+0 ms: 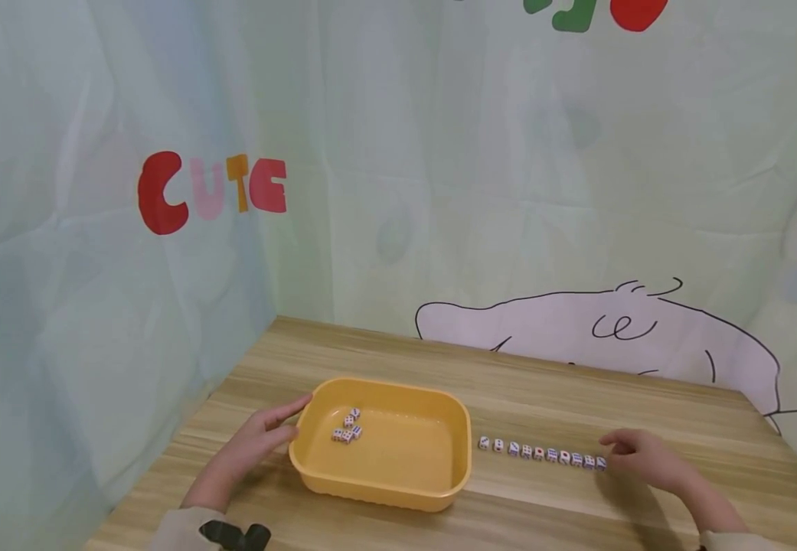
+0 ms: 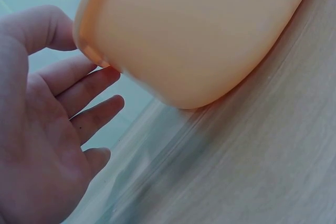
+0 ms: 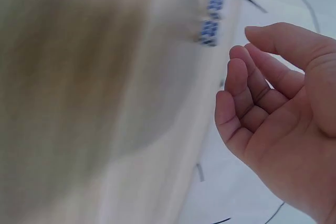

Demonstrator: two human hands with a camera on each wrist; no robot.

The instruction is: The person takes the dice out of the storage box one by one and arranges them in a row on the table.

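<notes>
A yellow plastic tray (image 1: 384, 492) sits on the table with several white dice (image 1: 347, 435) inside, towards its left end. My left hand (image 1: 258, 438) is at the tray's left end, fingertips against its rim and outer wall. In the left wrist view, the fingers (image 2: 94, 87) are spread and relaxed beside the tray wall (image 2: 194, 40). To the right of the tray runs a row of dice (image 1: 539, 454). At its right end is my right hand (image 1: 648, 459). The right wrist view shows that hand (image 3: 278, 108) loosely bent with nothing in it, apart from the end dice (image 3: 209, 32).
A wood-grain table (image 1: 370, 348) carries everything. Behind it hangs a pale printed curtain (image 1: 384, 153) with a cartoon outline along the table's back edge. Another curtain (image 1: 60, 306) borders the left side, with coloured letters on it.
</notes>
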